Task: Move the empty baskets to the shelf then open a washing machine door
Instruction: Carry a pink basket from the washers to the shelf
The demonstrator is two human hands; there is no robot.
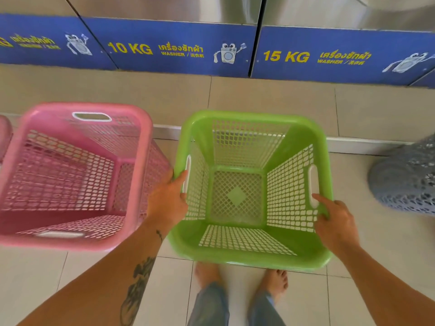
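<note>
An empty green basket [237, 257] is in the centre, over my bare feet. My left hand [167, 201] grips its left rim at the handle slot. My right hand [334, 222] grips its right rim at the other slot. An empty pink basket [138, 175] stands on the floor just to the left, its wall touching my left hand. Steel washing machines [174, 10] line the far side behind blue panels marked 10 KG and 15 KG. Their doors are cut off by the top edge. No shelf is in view.
A grey perforated basket [407, 180] lies at the right edge. A sliver of another pink basket [4, 135] shows at the far left. A raised tiled step [270, 107] runs in front of the machines. Beige floor tiles [35, 278] surround my feet.
</note>
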